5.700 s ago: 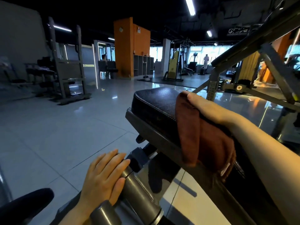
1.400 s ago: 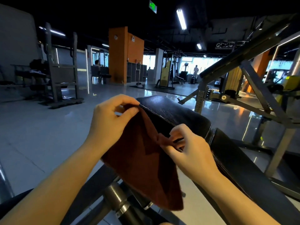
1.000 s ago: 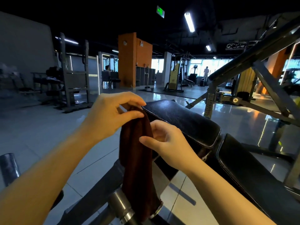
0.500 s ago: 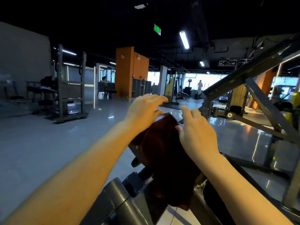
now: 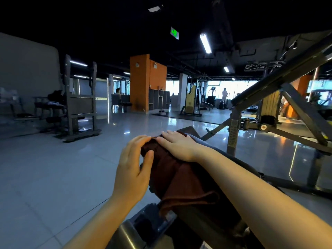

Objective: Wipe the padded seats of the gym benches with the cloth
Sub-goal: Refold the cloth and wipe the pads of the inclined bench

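A dark brown cloth (image 5: 179, 178) is draped over the black padded seat (image 5: 199, 139) of a gym bench in front of me. My right hand (image 5: 177, 143) lies flat on top of the cloth near the seat's far end, fingers stretched out and pressing it down. My left hand (image 5: 133, 164) holds the cloth's left side against the edge of the pad, thumb over the fabric. Most of the pad is hidden under the cloth and my right forearm. The cloth's near end hangs in folds over the bench frame.
A grey metal roller and bench frame (image 5: 136, 232) sit just below my hands. A slanted steel machine frame (image 5: 280, 81) rises at the right. A weight rack (image 5: 79, 105) stands at the left across the shiny tiled floor (image 5: 53, 177). An orange pillar (image 5: 147, 83) and a distant person (image 5: 224, 93) stand behind.
Both hands brought the cloth up from in front of me and spread it over the seat. My right hand has flattened onto it and my left hand has dropped to its left side.
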`<state>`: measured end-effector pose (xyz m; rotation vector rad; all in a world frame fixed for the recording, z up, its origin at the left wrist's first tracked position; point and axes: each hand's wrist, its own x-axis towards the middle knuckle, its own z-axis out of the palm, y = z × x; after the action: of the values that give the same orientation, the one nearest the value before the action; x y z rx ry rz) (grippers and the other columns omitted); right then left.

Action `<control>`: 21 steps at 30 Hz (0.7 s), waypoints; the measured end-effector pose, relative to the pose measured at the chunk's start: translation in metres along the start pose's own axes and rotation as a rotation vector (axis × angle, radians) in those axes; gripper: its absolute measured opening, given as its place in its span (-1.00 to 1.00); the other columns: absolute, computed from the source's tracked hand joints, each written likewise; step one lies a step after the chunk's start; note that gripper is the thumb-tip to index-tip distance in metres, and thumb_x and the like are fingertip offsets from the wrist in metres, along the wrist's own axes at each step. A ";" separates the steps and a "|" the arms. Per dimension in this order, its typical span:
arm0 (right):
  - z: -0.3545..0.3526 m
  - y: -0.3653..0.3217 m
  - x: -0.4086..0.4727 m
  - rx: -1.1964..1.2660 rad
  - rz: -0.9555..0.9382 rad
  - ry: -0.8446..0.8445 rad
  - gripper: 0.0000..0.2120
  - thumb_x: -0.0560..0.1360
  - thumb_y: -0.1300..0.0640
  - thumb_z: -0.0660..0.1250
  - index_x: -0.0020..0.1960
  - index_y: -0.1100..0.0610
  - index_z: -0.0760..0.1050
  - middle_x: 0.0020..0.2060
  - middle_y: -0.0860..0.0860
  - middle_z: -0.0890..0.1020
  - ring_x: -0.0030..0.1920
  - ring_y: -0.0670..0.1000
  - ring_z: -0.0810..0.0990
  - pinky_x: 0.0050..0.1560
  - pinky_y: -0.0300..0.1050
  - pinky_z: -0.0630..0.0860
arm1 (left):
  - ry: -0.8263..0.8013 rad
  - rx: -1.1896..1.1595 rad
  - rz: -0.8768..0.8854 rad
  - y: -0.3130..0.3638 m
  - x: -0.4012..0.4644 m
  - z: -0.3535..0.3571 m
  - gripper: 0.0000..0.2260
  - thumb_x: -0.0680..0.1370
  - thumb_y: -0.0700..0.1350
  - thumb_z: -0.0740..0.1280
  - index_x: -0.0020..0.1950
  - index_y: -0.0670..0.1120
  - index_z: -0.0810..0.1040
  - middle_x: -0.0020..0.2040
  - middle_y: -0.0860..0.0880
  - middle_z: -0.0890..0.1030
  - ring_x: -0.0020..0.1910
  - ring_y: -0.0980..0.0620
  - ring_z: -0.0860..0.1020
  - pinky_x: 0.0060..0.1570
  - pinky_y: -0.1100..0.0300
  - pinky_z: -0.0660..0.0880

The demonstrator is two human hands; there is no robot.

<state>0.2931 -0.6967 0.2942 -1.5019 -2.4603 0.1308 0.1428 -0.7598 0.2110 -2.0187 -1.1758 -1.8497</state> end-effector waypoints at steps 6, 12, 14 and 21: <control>-0.007 0.042 -0.022 0.046 0.258 0.013 -0.36 0.61 -0.31 -0.13 0.60 -0.04 -0.02 0.59 -0.02 0.00 0.58 0.01 -0.04 0.50 0.27 -0.11 | -0.131 -0.137 -0.157 0.008 -0.010 -0.001 -0.69 0.57 0.23 0.06 0.31 0.32 0.25 0.29 0.30 0.36 0.29 0.46 0.29 0.19 0.62 0.19; -0.005 0.053 -0.068 0.047 0.381 0.040 -0.35 0.60 -0.32 -0.14 0.60 -0.03 -0.03 0.59 0.00 0.01 0.58 0.01 -0.04 0.52 0.23 -0.10 | -0.199 -0.264 -0.252 0.015 -0.019 -0.006 -0.68 0.55 0.17 0.08 0.30 0.38 0.21 0.18 0.42 0.34 0.15 0.57 0.34 0.06 0.63 0.26; -0.005 0.052 -0.091 0.054 0.405 0.045 -0.36 0.61 -0.30 -0.13 0.60 -0.02 -0.03 0.59 -0.01 0.00 0.58 -0.01 -0.05 0.52 0.20 -0.12 | -0.204 -0.281 -0.252 0.014 -0.022 -0.008 -0.66 0.55 0.21 0.09 0.33 0.34 0.24 0.19 0.38 0.39 0.18 0.52 0.37 0.08 0.58 0.31; 0.004 0.015 -0.174 0.063 0.376 0.033 -0.41 0.63 -0.23 -0.11 0.60 -0.06 -0.11 0.58 -0.10 -0.11 0.56 -0.10 -0.16 0.53 0.07 -0.22 | -0.198 -0.305 -0.261 0.015 -0.035 -0.006 -0.50 0.51 0.30 0.01 0.43 0.22 0.28 0.26 0.23 0.45 0.23 0.38 0.40 0.10 0.53 0.29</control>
<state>0.3807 -0.8434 0.2575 -1.9036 -2.1022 0.2476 0.1503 -0.7889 0.1862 -2.3557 -1.3338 -2.1015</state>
